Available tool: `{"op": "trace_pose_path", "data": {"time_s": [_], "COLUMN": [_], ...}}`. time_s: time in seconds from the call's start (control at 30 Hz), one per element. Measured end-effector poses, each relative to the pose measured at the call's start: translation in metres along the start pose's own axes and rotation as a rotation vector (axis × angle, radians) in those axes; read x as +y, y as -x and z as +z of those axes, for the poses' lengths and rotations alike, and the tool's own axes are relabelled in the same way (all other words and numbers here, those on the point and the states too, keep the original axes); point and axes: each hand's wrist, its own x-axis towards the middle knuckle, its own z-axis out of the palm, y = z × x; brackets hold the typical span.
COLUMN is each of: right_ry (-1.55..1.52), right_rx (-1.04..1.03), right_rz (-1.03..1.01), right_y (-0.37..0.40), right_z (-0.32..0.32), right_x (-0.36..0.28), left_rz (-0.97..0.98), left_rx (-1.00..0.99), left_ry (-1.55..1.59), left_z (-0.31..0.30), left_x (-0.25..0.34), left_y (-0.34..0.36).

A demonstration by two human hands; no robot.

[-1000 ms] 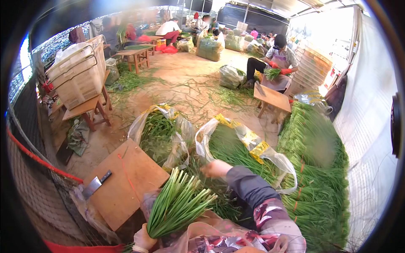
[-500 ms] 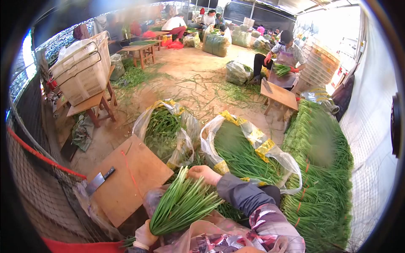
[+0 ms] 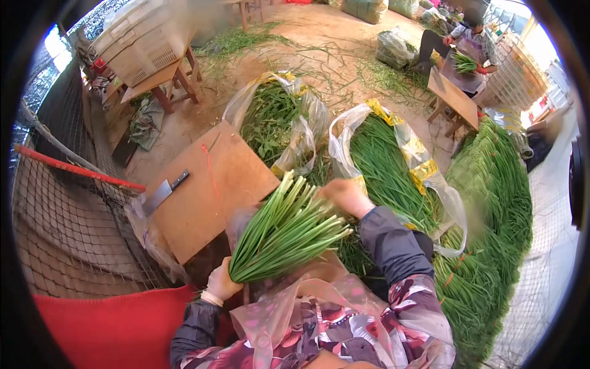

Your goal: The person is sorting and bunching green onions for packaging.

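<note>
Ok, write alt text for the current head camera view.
A person's left hand grips a fanned bunch of long green stalks, the blurred right hand beside its pale ends. At left, a knife lies on a brown board; ahead stand two open plastic bags of greens.

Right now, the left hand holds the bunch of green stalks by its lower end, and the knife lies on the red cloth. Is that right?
Not quite: the head view shows the knife lying on the wooden board. The left hand does hold the bunch of green stalks by its lower end.
</note>
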Motion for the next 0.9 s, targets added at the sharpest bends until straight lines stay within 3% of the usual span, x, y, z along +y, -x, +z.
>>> {"op": "trace_pose_path", "data": {"time_s": [0.03,0.1,0.2,0.27,0.3,0.4,0.43,0.47,0.57,0.67,0.8,0.87,0.9], "right_ry": [-0.199,-0.238,-0.107,0.157,0.428,0.865,1.003,0.979,1.117,1.104,1.12,1.171,1.322], "right_rx": [0.129,0.283,0.133,-0.008,-0.027,-0.179,-0.269,-0.265,-0.313,-0.252,0.075,0.395,0.366], "right_rz": [0.117,0.024,-0.038,-0.285,-0.406,-0.479,-0.353,-0.487,-0.52,-0.532,-0.512,-0.272,-0.066], "right_y": [0.0,-0.006,0.004,0.0,0.002,0.001,0.002,-0.006,-0.016,-0.014,-0.024,-0.053,-0.065], "right_z": [-0.019,-0.039,-0.034,-0.02,-0.013,0.006,0.013,0.018,0.024,0.024,0.004,-0.037,-0.061], "right_x": [-0.002,-0.004,-0.043,-0.045,-0.054,-0.067,-0.068,-0.048,-0.028,-0.027,-0.035,-0.032,-0.025], "left_rz": [-0.016,-0.022,-0.062,-0.074,-0.081,-0.085,-0.088,-0.096,-0.103,-0.077,-0.052,-0.042,-0.031], "left_rx": [0.005,0.018,0.012,0.015,0.022,0.024,0.024,0.024,0.03,0.044,0.059,0.08,0.099], "left_ry": [-0.014,-0.045,-0.085,-0.084,-0.082,-0.11,-0.109,-0.116,-0.128,-0.134,-0.118,-0.108,-0.1], "left_z": [0.0,0.0,0.0,0.001,0.002,0.0,-0.001,-0.001,-0.001,-0.002,-0.001,0.002,0.004], "left_x": [0.002,0.003,0.008,0.013,0.015,0.02,0.021,0.021,0.019,0.02,0.017,0.009,0.007], "left_y": [0.001,0.001,0.0,0.0,0.0,0.001,0.001,0.002,0.004,0.005,0.005,0.006,0.007]}}
